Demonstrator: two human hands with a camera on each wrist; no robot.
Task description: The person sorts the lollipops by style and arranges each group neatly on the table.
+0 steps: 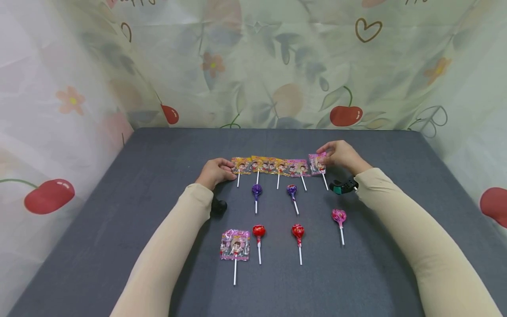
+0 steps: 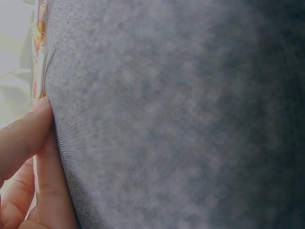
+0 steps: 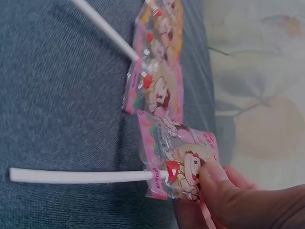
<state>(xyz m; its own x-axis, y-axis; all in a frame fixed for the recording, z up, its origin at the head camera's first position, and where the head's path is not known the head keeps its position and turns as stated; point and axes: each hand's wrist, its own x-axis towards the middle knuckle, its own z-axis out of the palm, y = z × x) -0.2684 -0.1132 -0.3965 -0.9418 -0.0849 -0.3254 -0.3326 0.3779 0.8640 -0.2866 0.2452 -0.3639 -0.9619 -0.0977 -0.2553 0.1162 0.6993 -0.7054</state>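
Note:
My right hand [image 1: 343,156] pinches a pink-wrapped lollipop [image 1: 317,164] between thumb and fingers at the right end of a row. The right wrist view shows the thumb over the printed wrapper [image 3: 183,164], its white stick pointing left. At the row's other end, my left hand [image 1: 215,173] holds the side edge of a yellow-wrapped lollipop [image 1: 242,165]. Only a sliver of that wrapper [image 2: 39,33] shows in the left wrist view, above the thumb. Between the hands lie two more yellow-wrapped lollipops [image 1: 259,164] and a pink-wrapped one [image 1: 298,167], edges touching or overlapping.
Nearer on the dark table [image 1: 119,211] lie two purple ball lollipops [image 1: 257,190], two red ones [image 1: 259,230] and a pink one [image 1: 339,215]. Another flat pink-wrapped lollipop [image 1: 235,245] lies front left. A patterned curtain [image 1: 253,66] borders the table's back and sides.

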